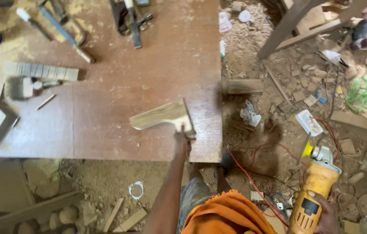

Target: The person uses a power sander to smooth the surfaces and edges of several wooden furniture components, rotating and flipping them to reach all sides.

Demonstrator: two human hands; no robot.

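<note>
At five o'clock the right hand [324, 213] wraps its fingers closed around the yellow grinder [313, 193], a heavy, hard-bodied tool best held by its barrel, with a red cord [252, 184] trailing over the littered floor [274, 108]. Toward centre, the left hand [182, 141] pinches the near end of an L-shaped wood piece [162, 115] lying at the bench [118, 86] edge; it looks light, stiff and rough. Farther off, at eleven o'clock, lie a brush [21, 86] and a saw [64, 32].

Pale curved wooden piece [162, 116], flat near workbench edge, yellow angle grinder [312, 190] upright
</note>
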